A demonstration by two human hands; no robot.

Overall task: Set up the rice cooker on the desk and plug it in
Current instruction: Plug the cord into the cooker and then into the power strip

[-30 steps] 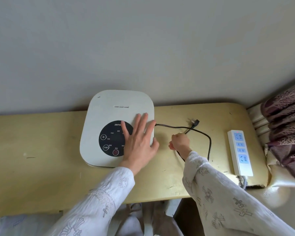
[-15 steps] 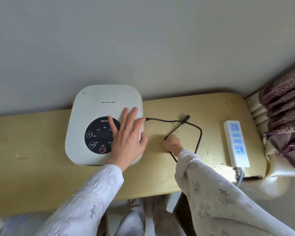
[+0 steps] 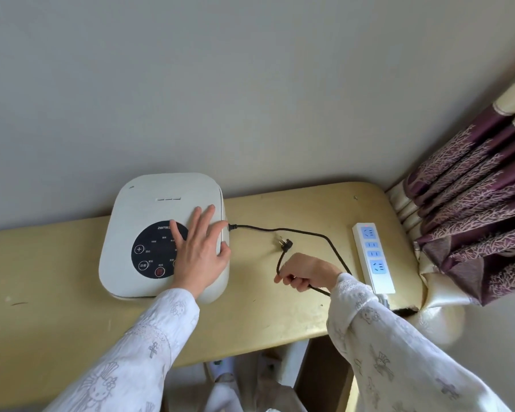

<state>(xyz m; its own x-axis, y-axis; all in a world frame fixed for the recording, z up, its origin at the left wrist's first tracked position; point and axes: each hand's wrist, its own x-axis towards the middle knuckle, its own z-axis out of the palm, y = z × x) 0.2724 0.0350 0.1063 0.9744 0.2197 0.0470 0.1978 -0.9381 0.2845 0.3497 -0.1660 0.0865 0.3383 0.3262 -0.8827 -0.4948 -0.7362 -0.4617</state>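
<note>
Resting flat with fingers spread on the rice cooker (image 3: pixel 161 233) on the desk (image 3: pixel 57 278), the left hand (image 3: pixel 201 251) steadied it while the right hand (image 3: pixel 305 270), fingers curled around the cord (image 3: pixel 324 237), risked tugging the loose plug (image 3: pixel 286 243) away from the power strip (image 3: pixel 373 257).

The left hand (image 3: pixel 201 248) lies flat, fingers spread, on the lid of the white rice cooker (image 3: pixel 149 221), partly covering its black control panel (image 3: pixel 155 252). To its right, the right hand (image 3: pixel 305 270) is closed around the black power cord (image 3: pixel 280 230). The plug (image 3: pixel 286 243) lies just beyond that hand on the yellow desk (image 3: pixel 57 278). The white power strip (image 3: pixel 373 257) lies to the hand's right.
</note>
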